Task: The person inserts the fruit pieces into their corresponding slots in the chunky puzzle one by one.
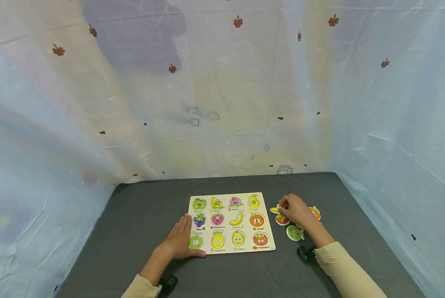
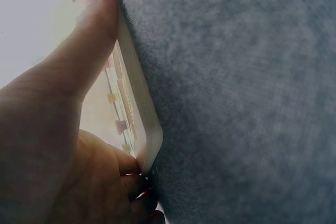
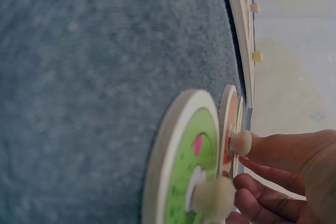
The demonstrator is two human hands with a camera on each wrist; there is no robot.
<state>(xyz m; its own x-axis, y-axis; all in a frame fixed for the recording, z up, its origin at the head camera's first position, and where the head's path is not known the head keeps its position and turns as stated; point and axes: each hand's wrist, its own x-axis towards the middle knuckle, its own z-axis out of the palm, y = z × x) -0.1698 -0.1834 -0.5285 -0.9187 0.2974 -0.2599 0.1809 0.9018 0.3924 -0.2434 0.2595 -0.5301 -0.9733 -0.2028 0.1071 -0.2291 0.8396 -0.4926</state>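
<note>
A wooden fruit puzzle board lies on the dark cloth, printed with rows of smiling fruit. My left hand rests along its left side, fingers straight, the thumb at the near edge. To the right of the board, my right hand has its thumb and fingers together at a yellow puzzle piece, which they partly cover. Just below the fingertips is a red tomato-like piece. Nearer me sits a round green piece with a pale knob. An orange piece shows partly behind the right hand.
Dark grey cloth covers the table around the board. Pale, printed sheets hang behind the table and at both sides. Small knobs stand up from the board. Each wrist wears a black strap.
</note>
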